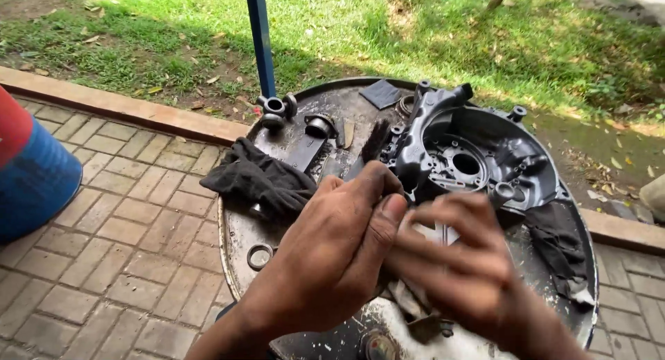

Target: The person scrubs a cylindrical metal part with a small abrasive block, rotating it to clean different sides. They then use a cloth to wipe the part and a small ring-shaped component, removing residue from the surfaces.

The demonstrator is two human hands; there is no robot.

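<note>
The left hand [339, 253] is curled, its thumb pressed across toward the right hand [457, 270], and the two meet over the near part of the round, grimy metal drum top [239, 232]. The right hand is blurred, its fingers [450, 218] loosely bent and partly spread. Between the hands shows a small pale sliver [442, 233]; what it is and which hand grips it cannot be told, since the left thumb and the blur cover the spot.

Just beyond the hands on the drum top lies the dark grey cast-metal engine cover [478, 159], hollow side up, with a round hole at its centre; its near edge is hidden behind the knuckles. A crumpled black cloth [260, 176] lies left of the cover, and another dark rag [561, 246] hangs over the drum top's right rim. A small metal ring [261, 256] rests near the left rim. Short cylindrical metal parts [277, 109] sit at the far-left rim, by the blue upright pole [260, 38]. Off to the left stands a blue and red barrel [31, 173], cut off by the frame, on brick paving.
</note>
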